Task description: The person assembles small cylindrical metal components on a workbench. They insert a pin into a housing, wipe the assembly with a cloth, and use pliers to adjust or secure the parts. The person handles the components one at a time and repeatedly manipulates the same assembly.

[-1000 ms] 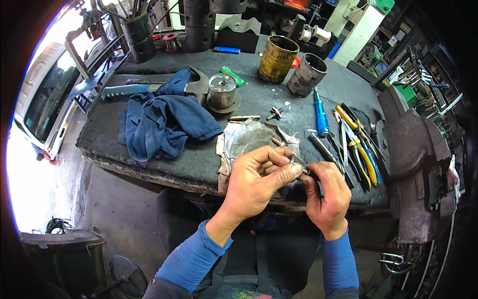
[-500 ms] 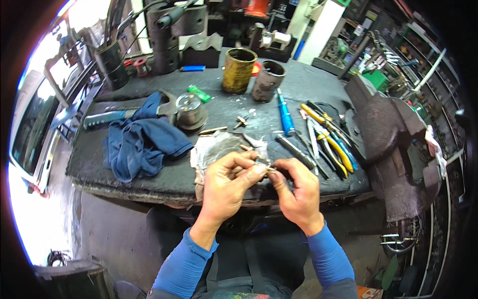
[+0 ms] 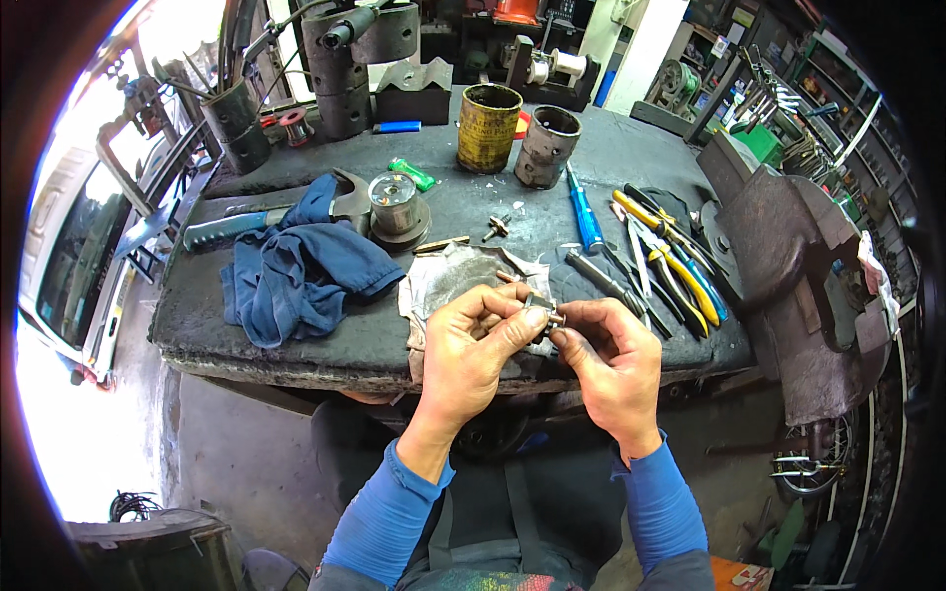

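Note:
Near the front edge of the workbench (image 3: 197,330), both my hands meet around a small metal part (image 3: 554,319) with a pin-like end. My left hand (image 3: 471,345) pinches it between thumb and fingers. My right hand (image 3: 613,364) has thumb and forefinger pressed together at the part's right side. The fingers hide much of it, so its exact kind is unclear. Below and beyond the left hand lies a stained pale cloth (image 3: 424,295). A copper-coloured rod end (image 3: 508,277) shows just past the left fingers. Farther off, a small brass fitting (image 3: 497,228) lies on the bench.
Left are a blue cloth (image 3: 296,286), a hammer (image 3: 232,227) and a glass-topped round metal piece (image 3: 396,202). A yellow can (image 3: 488,133) and a grey cylinder (image 3: 545,148) stand behind. A blue screwdriver (image 3: 584,217), pliers (image 3: 695,281) and a large vise (image 3: 798,266) are at right.
The view has shifted slightly, so the bench appears farther right. The metal part now shows more plainly between my hands, and my right hand's fingers have shifted a little around it.

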`<state>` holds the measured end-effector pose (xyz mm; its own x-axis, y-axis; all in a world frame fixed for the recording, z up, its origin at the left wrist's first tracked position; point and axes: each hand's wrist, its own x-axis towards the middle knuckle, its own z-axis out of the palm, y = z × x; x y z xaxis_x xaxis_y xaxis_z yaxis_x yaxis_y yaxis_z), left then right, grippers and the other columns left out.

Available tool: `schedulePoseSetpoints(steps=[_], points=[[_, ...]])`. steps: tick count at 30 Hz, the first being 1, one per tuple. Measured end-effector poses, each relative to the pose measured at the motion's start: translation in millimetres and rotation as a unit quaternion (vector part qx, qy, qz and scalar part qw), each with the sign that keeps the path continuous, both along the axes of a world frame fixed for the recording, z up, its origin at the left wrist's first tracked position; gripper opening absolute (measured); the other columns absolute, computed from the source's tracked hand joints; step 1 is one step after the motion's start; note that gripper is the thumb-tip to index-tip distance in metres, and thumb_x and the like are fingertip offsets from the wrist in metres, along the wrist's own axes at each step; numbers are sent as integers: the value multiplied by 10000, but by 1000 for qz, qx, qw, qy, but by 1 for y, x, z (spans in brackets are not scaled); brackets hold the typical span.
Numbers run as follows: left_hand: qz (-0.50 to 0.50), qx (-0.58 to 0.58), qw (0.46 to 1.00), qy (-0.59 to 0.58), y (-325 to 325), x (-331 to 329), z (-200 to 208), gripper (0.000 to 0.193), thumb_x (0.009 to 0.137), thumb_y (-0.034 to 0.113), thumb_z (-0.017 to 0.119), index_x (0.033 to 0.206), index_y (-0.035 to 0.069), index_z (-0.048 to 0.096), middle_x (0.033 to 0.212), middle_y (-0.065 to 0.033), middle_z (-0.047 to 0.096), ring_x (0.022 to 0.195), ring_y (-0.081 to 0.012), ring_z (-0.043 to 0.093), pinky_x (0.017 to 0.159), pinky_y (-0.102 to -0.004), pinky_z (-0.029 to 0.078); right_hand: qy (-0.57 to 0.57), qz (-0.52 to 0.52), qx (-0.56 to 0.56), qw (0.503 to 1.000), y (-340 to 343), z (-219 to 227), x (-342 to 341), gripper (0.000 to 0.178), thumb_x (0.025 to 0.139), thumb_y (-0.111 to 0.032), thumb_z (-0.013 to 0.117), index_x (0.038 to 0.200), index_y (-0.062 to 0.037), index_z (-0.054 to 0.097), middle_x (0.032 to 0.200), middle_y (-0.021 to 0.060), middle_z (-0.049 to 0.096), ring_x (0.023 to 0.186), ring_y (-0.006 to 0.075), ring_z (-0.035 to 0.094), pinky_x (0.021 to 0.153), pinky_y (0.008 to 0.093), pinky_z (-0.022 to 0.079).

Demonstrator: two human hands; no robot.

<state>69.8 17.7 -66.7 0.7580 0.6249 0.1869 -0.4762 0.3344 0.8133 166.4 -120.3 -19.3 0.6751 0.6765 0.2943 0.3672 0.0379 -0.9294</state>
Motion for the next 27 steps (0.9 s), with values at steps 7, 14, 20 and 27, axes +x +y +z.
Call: schedulePoseSetpoints(steps=[7, 14, 20, 27], points=[[-14, -7, 1000, -8, -1, 2, 3, 121, 930, 21, 800, 993, -15, 703, 1173, -116, 683, 1002, -119, 674, 885, -254, 570, 142, 42, 60, 987, -2, -3, 6, 234, 924, 74, 759, 1150, 37, 713, 1052, 56, 738, 927, 102, 697, 819, 237, 570], [-3, -9, 1000, 9, -1, 2, 3, 143, 919, 34, 817, 1002, -13, 710, 1193, -119, 677, 1009, -128, 673, 882, -257, 575, 47, 44, 86, 994, 2, -10, 12, 254, 873, 105, 787, 1108, 15, 751, 1128, 58, 708, 940, 83, 669, 829, 220, 551], [-5, -22, 1000, 12, -1, 1, 4, 151, 913, 44, 826, 998, -12, 715, 1196, -129, 675, 1020, -135, 672, 886, -259, 574, 69, 43, 93, 992, 1, -10, 12, 269, 860, 107, 794, 1114, 27, 753, 1145, 88, 696, 970, 109, 670, 853, 234, 551], [-5, -13, 1000, 15, -1, 2, 5, 157, 913, 51, 827, 1002, -15, 716, 1211, -154, 664, 1033, -141, 669, 903, -263, 567, -1, 32, 110, 993, 3, -13, 12, 280, 839, 147, 786, 1094, 38, 746, 1177, 104, 682, 1028, 135, 677, 906, 267, 565]])
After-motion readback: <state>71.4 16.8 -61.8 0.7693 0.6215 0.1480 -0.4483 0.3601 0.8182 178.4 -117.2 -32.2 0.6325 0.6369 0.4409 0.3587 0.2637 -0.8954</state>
